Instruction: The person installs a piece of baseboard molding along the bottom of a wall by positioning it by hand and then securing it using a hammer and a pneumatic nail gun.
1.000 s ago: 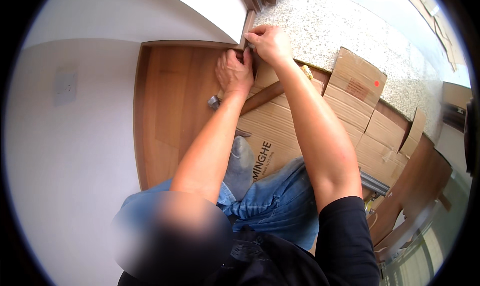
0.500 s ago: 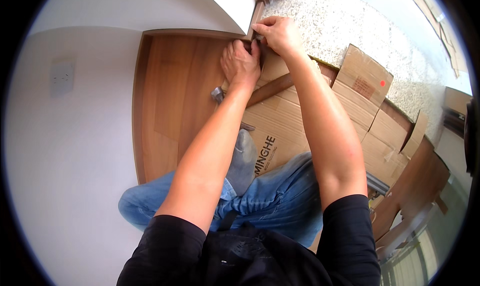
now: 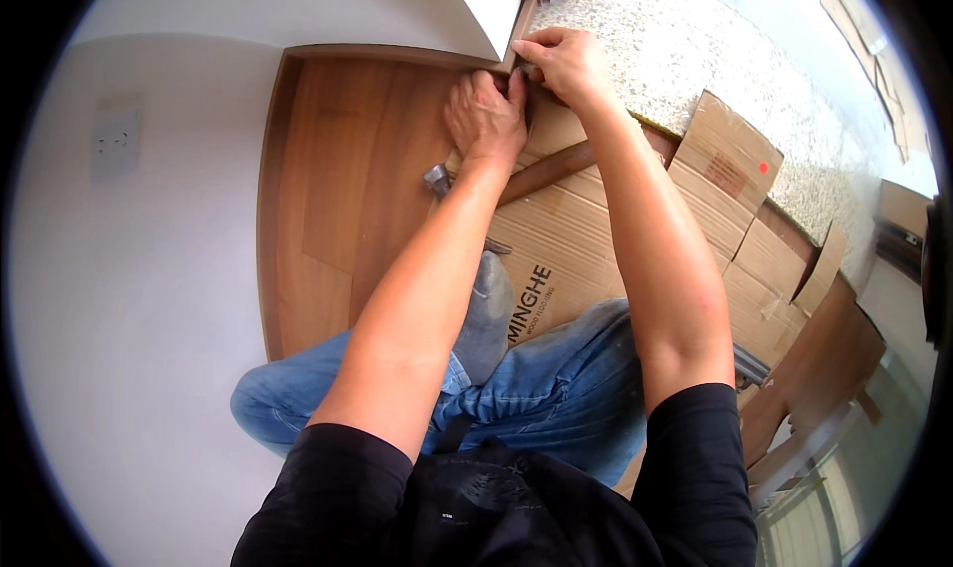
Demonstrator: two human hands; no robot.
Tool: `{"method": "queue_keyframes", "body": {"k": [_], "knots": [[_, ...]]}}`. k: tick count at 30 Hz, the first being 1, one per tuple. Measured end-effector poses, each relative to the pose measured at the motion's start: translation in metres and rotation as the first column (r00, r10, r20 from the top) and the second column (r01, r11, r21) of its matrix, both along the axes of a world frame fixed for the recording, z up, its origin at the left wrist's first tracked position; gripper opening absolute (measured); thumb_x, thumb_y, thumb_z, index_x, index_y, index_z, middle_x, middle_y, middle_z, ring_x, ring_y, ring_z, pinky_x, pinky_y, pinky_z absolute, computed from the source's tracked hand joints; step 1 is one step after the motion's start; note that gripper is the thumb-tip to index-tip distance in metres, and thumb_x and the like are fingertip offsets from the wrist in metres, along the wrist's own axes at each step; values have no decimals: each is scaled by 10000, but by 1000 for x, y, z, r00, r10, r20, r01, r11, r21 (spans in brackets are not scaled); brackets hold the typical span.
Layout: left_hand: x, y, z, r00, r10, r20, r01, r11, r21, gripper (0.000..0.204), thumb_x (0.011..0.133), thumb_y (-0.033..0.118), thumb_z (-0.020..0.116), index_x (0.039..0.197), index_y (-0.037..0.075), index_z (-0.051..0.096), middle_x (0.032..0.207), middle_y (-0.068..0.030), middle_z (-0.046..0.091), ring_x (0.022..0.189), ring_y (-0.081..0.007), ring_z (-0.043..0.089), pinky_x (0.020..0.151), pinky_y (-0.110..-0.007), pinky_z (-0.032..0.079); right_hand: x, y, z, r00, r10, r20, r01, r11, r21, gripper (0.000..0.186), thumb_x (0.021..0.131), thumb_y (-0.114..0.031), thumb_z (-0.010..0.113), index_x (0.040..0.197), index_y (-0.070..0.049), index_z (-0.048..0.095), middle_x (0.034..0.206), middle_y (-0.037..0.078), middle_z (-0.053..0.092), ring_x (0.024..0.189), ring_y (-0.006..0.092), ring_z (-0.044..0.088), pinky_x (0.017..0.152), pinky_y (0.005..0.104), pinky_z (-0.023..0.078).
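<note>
Both my hands are at the outside wall corner, where brown skirting board (image 3: 392,58) meets another length (image 3: 526,19) of it. My left hand (image 3: 486,118) bears against the base of the corner with fingers bent and thumb raised; whatever lies under them is hidden. Just right of it, my right hand (image 3: 571,69) is closed in a pinch, thumb and fingertips near the skirting's edge. A small dark thing shows between the hands, too small to name. Behind my left forearm lies a hammer with a steel head (image 3: 437,179) and a brown wooden handle (image 3: 546,173).
Flattened cardboard (image 3: 566,229) covers the wood floor (image 3: 333,170) under my legs. Beyond it is a speckled pale floor (image 3: 645,46). A white wall (image 3: 169,269) with a socket (image 3: 117,140) stands at left. Brown boards (image 3: 814,358) lie at right.
The view has shifted slightly, so the corner and both hands sit a little farther right. Both hands keep nearly the same hold at the corner.
</note>
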State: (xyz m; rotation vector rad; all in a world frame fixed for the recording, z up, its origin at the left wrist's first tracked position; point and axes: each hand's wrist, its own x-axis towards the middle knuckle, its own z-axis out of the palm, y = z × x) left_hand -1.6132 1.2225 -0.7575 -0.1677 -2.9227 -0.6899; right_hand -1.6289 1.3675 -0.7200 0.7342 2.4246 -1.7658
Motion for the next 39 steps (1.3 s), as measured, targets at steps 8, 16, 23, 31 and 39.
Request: {"method": "queue_keyframes", "body": {"k": [8,16,23,31,39], "knots": [[0,-11,-1,999,17,-30,-19,997,-69,372,977,420,687,1009,52,643,1074,-164,672,1089,-381,625,919,-549,480,-3,-13,0,1000,-25,-17,24,999,-46,432,889,-395,830,1145,-48,818,993,125,822,813,196,788,793,341,616],[0,-9,5,1000,4,-9,-4,1000,-7,364,969,423,695,1014,66,645,1072,-143,672,1095,-350,628,915,-521,487,-2,-11,8,999,-36,5,37,999,-23,417,918,-341,851,1156,-5,786,879,66,774,701,119,687,630,269,550],[1,-8,-1,999,-3,-33,3,1000,-12,355,968,409,698,1000,59,646,1062,-159,679,1075,-371,635,911,-535,494,-7,-6,12,999,0,52,6,993,-118,394,907,-294,859,1145,12,785,889,102,784,696,139,714,631,290,569],[-1,-3,-4,996,-9,-86,8,1000,-12,352,945,402,715,966,58,641,1037,-144,680,1064,-363,638,906,-529,494,-10,2,8,993,40,111,-31,996,-84,415,917,-320,863,1189,-19,776,989,64,781,757,135,716,652,265,564],[0,-6,-2,997,-5,-79,4,1000,-3,354,948,406,713,967,60,639,1046,-137,671,1066,-357,635,904,-524,489,-10,-2,0,997,37,66,-36,999,-9,405,923,-304,858,1184,-7,772,971,78,785,735,135,716,638,279,566]]}}
